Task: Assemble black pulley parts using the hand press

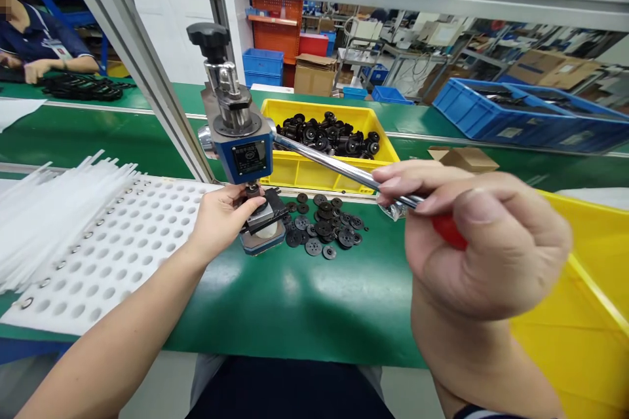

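Note:
A blue hand press (246, 156) stands on the green table, left of the middle. My right hand (484, 249) is closed round the red-tipped end of its metal lever (334, 165), which slants out to the right. At the foot of the press, my left hand (221, 217) pinches a small black round part (254, 201) below the ram, over the black fixture (275, 211). My fingers partly hide that part. Loose black discs (323, 228), some with holes, are heaped just right of the press base.
Behind the discs, a yellow bin (314, 173) holds black wheel-like parts. A white perforated tray (118, 262) with thin white strips (63, 222) lies left. Another yellow bin (580, 327) flanks my right arm. An aluminium post (147, 59) rises behind the press; a co-worker (54, 39) sits far left.

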`<state>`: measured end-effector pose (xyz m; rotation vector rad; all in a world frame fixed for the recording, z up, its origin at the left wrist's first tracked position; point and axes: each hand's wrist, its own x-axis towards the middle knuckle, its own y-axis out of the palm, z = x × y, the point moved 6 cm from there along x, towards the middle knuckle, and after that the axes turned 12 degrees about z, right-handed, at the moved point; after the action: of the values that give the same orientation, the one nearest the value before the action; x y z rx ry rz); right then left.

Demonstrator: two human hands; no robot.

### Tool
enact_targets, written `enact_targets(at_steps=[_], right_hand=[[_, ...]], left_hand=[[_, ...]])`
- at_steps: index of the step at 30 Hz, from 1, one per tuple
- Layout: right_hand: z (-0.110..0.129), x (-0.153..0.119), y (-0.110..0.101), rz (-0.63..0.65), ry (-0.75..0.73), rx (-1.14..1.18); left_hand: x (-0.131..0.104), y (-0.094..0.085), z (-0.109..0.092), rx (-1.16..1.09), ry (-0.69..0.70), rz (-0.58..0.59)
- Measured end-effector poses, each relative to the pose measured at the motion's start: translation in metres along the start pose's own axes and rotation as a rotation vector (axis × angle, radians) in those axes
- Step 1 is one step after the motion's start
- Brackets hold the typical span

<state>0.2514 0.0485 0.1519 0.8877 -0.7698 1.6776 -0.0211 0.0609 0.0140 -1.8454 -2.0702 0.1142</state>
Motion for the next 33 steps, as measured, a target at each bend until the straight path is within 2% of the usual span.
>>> enact_targets(at_steps=[5,12,15,20,24,27,33], right_hand=[[-0.011,-0.024,-0.002,0.008,0.031,-0.078],[-0.018,-0.039,-0.003,0.015,0.040,-0.067],[-0.027,-0.057,-0.003,-0.006,0.008,-0.075],[-0.046,-0.085,-0.002,-0.035,0.050,-0.080],[-0.050,-0.093,-0.001,-0.030,-0.010,-0.149],[-0.056,-0.098,-0.001,-0.015,0.003,-0.191],[-0.070,-0.111,0.003,0.029,-0.014,-0.230]], left_hand=[[-0.001,0.001,0.000,-0.002,-0.018,-0.001],[-0.005,0.000,0.004,0.098,-0.060,-0.036],[-0.006,0.000,0.006,0.138,-0.071,-0.056],[-0.008,0.001,0.003,0.156,-0.100,-0.089],[-0.009,0.002,-0.002,0.187,-0.131,-0.108],[-0.010,0.004,-0.002,0.195,-0.136,-0.100],[-0.010,0.001,0.004,0.200,-0.145,-0.108]])
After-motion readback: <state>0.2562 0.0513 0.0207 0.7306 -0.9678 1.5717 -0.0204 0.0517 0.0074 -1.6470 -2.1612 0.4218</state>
